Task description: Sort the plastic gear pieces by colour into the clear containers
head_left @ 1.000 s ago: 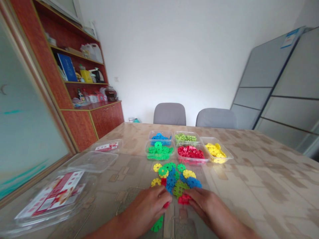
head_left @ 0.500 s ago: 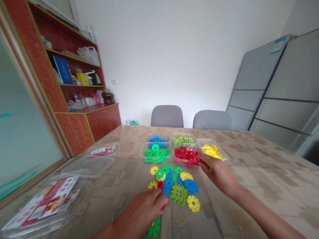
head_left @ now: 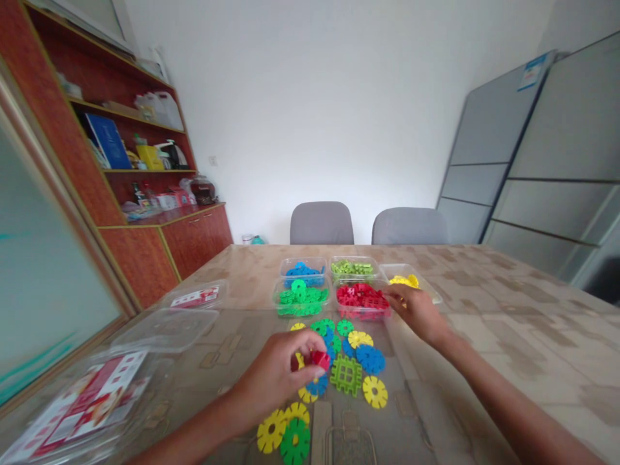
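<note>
My left hand pinches a red plastic building piece between thumb and fingers, above the loose pieces on the table. My right hand is at the right rim of the clear tub of red pieces, fingers bent together; whether they hold a piece is hidden. Below the tubs lie blue notched discs, yellow notched discs, several green discs and a light-green square lattice piece. Nearer me are another yellow disc and a green disc.
Other clear tubs hold green discs, blue pieces, light-green pieces and yellow pieces. Clear lids with red-and-white labels lie at the left. Two grey chairs stand behind the table.
My left hand has lifted away from the table with the red piece, uncovering yellow and green discs below. My right hand has shifted slightly up at the red tub's edge. The view has tilted slightly.
</note>
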Tool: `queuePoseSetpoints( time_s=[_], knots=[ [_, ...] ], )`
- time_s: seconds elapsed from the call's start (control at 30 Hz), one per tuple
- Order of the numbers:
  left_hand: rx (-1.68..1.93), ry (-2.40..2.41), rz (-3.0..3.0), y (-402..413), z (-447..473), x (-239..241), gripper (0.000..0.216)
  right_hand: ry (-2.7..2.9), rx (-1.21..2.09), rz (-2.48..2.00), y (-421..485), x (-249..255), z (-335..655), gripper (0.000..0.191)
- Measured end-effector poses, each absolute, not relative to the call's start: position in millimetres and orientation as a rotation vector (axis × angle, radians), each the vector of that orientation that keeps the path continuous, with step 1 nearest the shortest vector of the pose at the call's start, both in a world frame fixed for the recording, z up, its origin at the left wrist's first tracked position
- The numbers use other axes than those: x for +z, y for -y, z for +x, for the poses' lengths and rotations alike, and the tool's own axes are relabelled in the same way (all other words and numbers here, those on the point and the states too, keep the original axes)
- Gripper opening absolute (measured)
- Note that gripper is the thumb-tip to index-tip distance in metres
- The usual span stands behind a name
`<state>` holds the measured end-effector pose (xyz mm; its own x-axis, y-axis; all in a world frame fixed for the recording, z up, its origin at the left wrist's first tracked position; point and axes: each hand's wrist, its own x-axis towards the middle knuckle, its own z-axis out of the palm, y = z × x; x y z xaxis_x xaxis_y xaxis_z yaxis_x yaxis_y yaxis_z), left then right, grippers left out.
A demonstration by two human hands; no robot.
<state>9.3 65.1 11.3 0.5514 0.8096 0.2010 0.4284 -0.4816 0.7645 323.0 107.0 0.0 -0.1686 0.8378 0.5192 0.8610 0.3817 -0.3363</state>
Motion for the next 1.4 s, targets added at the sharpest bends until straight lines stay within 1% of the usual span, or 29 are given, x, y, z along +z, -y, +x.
queuePoseSetpoints(
  time_s=[0.13, 0.2, 0.37, 0.47, 0.63, 0.87, 1.0, 1.17, 1.27, 1.4],
  knots=[
    [0.934, -0.911, 2.149, -99, 29, 21, 0.010, 2.029, -0.037, -1.409, -109, -2, 320, 0.022],
    [0.986, -0.909, 2.174, -121, 46, 27, 0.012, 2.035, -0.038, -1.391, -108, -2, 317, 0.023],
    [1.030, -0.936, 2.193, -173, 89, 31, 0.017, 2.054, -0.034, -1.366, -106, -2, 313, 0.021],
    [1.026, -0.955, 2.189, -184, 97, 24, 0.019, 2.062, -0.029, -1.362, -105, -2, 313, 0.020],
    [0.963, -0.994, 2.212, -164, 55, 5, 0.017, 2.088, -0.004, -1.328, -104, -3, 311, 0.018],
    [0.855, -1.075, 2.246, -122, -24, -16, 0.017, 2.110, 0.024, -1.231, -90, -2, 277, 0.023],
    [0.840, -1.065, 2.321, -116, -26, -29, 0.023, 2.183, 0.179, -1.145, -81, -23, 251, 0.021],
    [0.847, -1.054, 2.327, -112, -16, -42, 0.034, 2.250, 0.183, -1.226, -78, -52, 244, 0.032],
    [0.830, -1.020, 2.312, -109, -14, -45, 0.033, 2.308, 0.216, -1.160, -75, -49, 241, 0.030],
    [0.829, -0.957, 2.284, -107, -11, -45, 0.025, 2.286, 0.458, -1.052, -70, -35, 235, 0.021]
  ],
)
